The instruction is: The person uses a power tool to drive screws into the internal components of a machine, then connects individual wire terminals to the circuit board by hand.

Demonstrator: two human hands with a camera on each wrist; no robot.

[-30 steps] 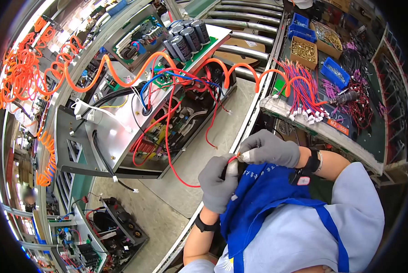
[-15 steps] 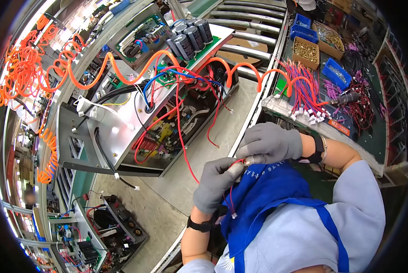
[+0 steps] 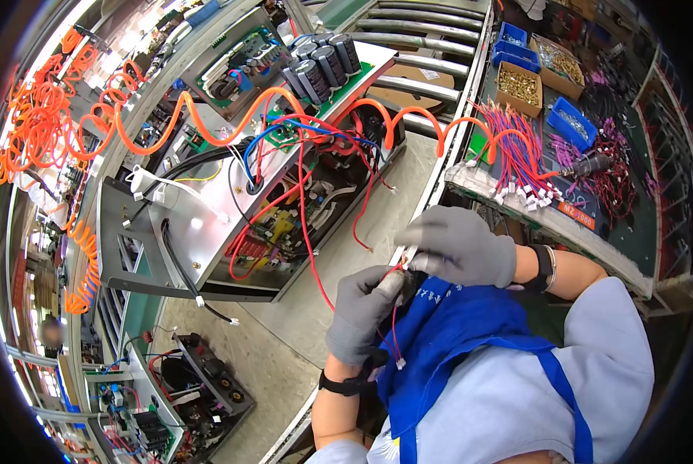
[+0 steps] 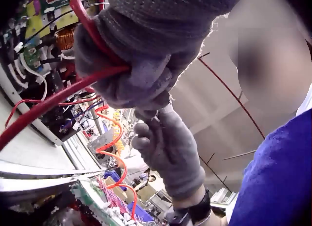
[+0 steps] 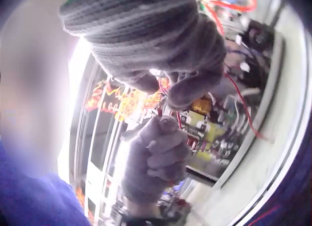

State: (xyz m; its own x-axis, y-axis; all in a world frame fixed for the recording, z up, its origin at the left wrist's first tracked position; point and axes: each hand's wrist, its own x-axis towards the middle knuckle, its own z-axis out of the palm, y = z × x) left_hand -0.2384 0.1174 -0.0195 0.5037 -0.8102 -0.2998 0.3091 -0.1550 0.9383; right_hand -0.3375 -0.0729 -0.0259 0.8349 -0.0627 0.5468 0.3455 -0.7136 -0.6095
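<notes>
My gloved left hand (image 3: pixel 360 313) grips a thick red wire (image 4: pixel 53 99), which runs through its curled fingers. Its end sticks up past the thumb, with bare copper showing. A thinner red lead (image 3: pixel 395 332) hangs below this hand and ends in a small white connector (image 3: pixel 401 363). My gloved right hand (image 3: pixel 462 246) is just above and beside the left one, its fingers blurred in the head view. In the right wrist view its thumb and bent finger close around the red wire ends (image 5: pixel 164 84), right over the left fingertips.
An open metal chassis (image 3: pixel 207 224) with circuit boards, capacitors (image 3: pixel 323 66) and loose wires stands on the left. A coiled orange hose (image 3: pixel 184 116) crosses above it. On the right, a bench holds bundled red leads (image 3: pixel 513 155), blue bins (image 3: pixel 571 124) and a box of brass parts (image 3: pixel 519 85).
My right hand came down over the wire ends, then lifted slightly, its fingers moving fast. The thin lead with the white connector now hangs lower below my left hand, which keeps its grip.
</notes>
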